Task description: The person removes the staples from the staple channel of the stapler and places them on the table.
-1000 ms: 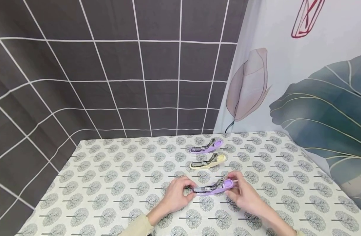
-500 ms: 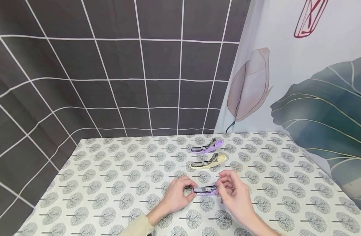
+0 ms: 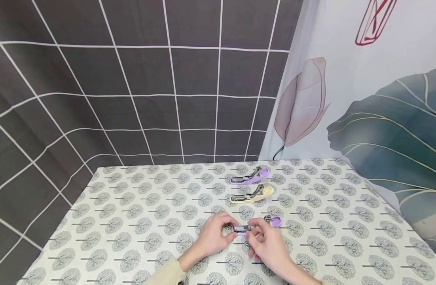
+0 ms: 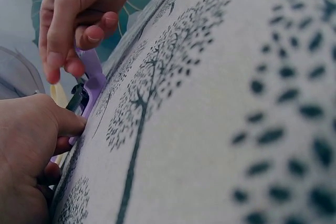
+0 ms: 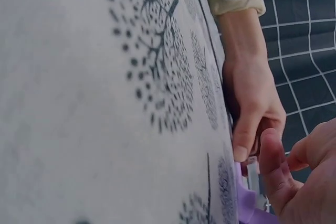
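Observation:
A purple stapler (image 3: 276, 221), folded open with its metal channel facing up, lies on the tree-print cloth in the head view. My left hand (image 3: 216, 232) pinches its left end between thumb and fingers, as the left wrist view also shows on the purple body (image 4: 95, 81). My right hand (image 3: 269, 246) is over the stapler's middle, fingertips close to the metal channel (image 5: 253, 174). In the left wrist view the right hand's fingers (image 4: 58, 51) hang loosely bent above the stapler. Nothing shows plainly between them, and contact is hard to judge.
Beyond the hands lie a cream stapler (image 3: 253, 195) and another purple stapler (image 3: 251, 177), both opened out the same way. Behind the cloth-covered table (image 3: 150, 221) hang a dark grid curtain (image 3: 143, 79) and a leaf-print curtain (image 3: 389, 130).
My right hand has left the stapler's right end and moved left, over the middle of the stapler. The left hand keeps its hold, and the staplers stay in place.

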Tool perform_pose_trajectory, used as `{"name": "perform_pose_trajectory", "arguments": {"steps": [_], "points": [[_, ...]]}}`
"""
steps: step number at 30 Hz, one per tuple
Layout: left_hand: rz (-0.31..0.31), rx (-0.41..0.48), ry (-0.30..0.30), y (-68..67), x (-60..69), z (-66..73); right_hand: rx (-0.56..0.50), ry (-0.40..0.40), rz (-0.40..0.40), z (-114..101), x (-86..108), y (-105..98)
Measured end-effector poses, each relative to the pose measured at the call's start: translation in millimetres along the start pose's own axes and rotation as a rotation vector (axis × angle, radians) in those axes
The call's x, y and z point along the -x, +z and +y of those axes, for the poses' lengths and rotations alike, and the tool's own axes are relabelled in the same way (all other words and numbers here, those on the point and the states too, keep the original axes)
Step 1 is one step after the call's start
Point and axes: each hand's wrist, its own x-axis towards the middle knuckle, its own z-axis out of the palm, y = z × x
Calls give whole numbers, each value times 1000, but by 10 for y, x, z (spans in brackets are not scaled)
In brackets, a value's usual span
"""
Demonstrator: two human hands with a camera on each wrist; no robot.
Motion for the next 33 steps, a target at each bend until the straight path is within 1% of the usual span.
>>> {"name": "perform_pose_trajectory", "arguments": {"steps": [5, 8, 12, 17, 23, 33], "points": [[-11, 8, -9, -5, 1, 3, 17, 24, -55, 43, -29, 37], [-13, 20, -7, -5, 1, 1, 36, 39, -74, 58, -45, 52], [-8, 7, -1, 0, -5, -11, 31, 60, -91, 60, -63, 69], [-8, -15, 1, 4, -9, -22, -12, 72, -102, 45, -82, 80], [-12, -9, 1, 3, -4, -17, -63, 80, -108, 42, -99, 92], [-13, 0, -2, 11, -5, -16, -182, 181, -64, 55, -104, 120]]}}
